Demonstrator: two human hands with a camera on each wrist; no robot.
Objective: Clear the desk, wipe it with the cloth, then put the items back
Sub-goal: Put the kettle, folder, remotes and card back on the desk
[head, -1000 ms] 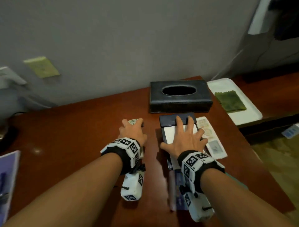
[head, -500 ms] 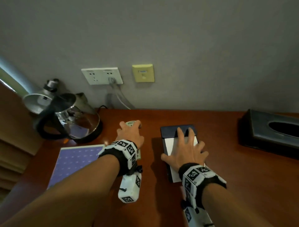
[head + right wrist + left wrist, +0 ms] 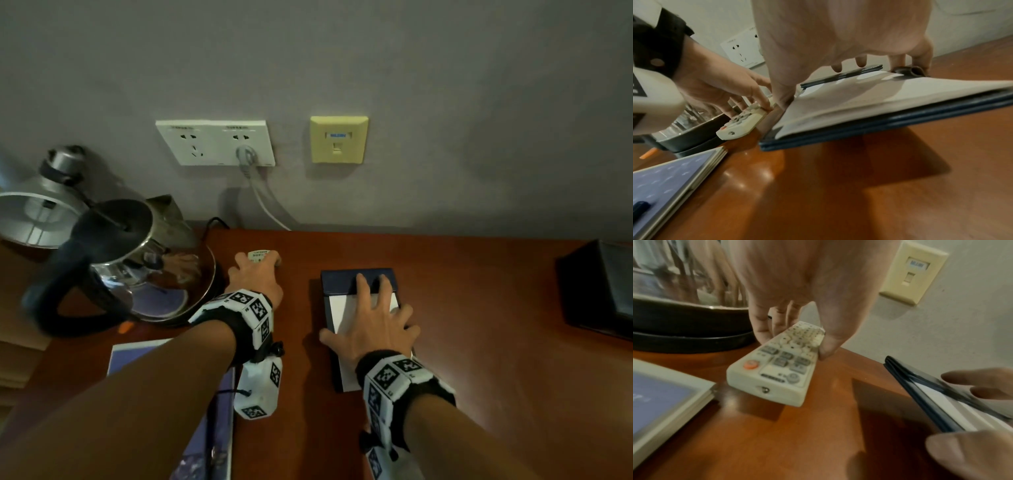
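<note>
Head view: left hand [image 3: 255,281] clamped on remote [image 3: 259,255], long axis 12–6. Kettle [image 3: 113,246] close at remote's 9 o'clock. Right hand [image 3: 371,329] spread over folder [image 3: 342,281] at remote's 3 o'clock, thumb hooked on its 9 o'clock edge; long axis 12–6. Tissue box [image 3: 603,291] further at 3 o'clock, contents hidden.

Left wrist view: thumb and fingers pinch remote's far end; near end raised off desk [image 3: 818,443].

Right wrist view: folder lifted clear of desk, white pad inside. Likely next: set-down, each hand directly above its own item.

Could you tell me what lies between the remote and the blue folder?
Only bare desk separates the remote and the folder, clearest in the left wrist view.
</note>
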